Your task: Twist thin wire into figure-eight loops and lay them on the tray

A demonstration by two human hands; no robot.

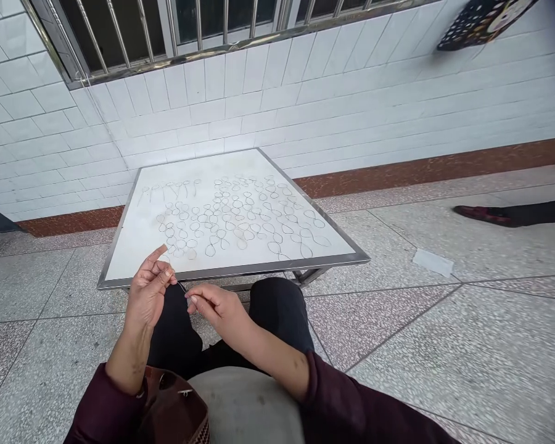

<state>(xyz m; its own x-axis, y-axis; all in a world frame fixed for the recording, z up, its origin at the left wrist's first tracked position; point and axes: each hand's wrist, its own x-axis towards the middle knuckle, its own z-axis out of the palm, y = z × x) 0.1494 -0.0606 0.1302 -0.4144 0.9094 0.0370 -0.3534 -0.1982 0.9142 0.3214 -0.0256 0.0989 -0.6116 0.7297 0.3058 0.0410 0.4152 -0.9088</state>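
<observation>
My left hand is raised at the near left corner of the table, thumb and fingers pinching a thin dark wire. The wire's other end is pinched by my right hand, just to the right and a little lower. A short stretch of it shows between the two hands; how it runs inside the fingers is hidden. Beyond my hands is a white tabletop with a grey metal edge. Many thin wire loops, mostly figure-eight shapes, lie across it, and several straighter pieces with a loop at one end are at the back left.
A white tiled wall with a barred window rises behind the table. On my lap is a brown bag. To the right, another person's shoe and a flat pale piece are on the speckled floor.
</observation>
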